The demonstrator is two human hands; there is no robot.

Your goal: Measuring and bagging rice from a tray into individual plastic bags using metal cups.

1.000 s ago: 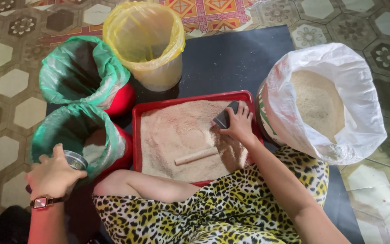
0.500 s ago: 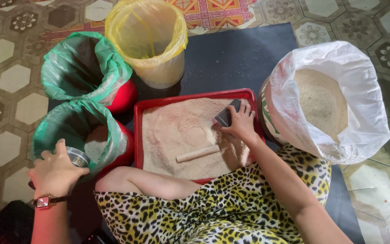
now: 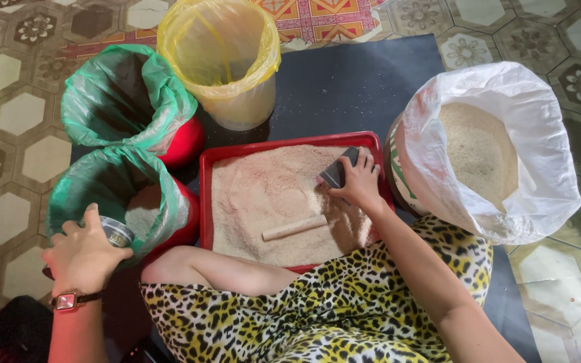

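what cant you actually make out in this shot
- Head view: the inside of the small metal tin is covered by the left hand.
- The grey scraper is half hidden under the right hand.
- The upper green-lined bucket is too shadowed inside to tell its contents.

Head view, steeply down, close.

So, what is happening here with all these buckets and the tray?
A person sits on a dark mat over a red tray filled with pale grain, a wooden stick lying in it. The right hand presses a small dark scraper into the grain. The left hand holds a small metal tin at the rim of a green-lined bucket. A white sack of grain stands open beside the tray.
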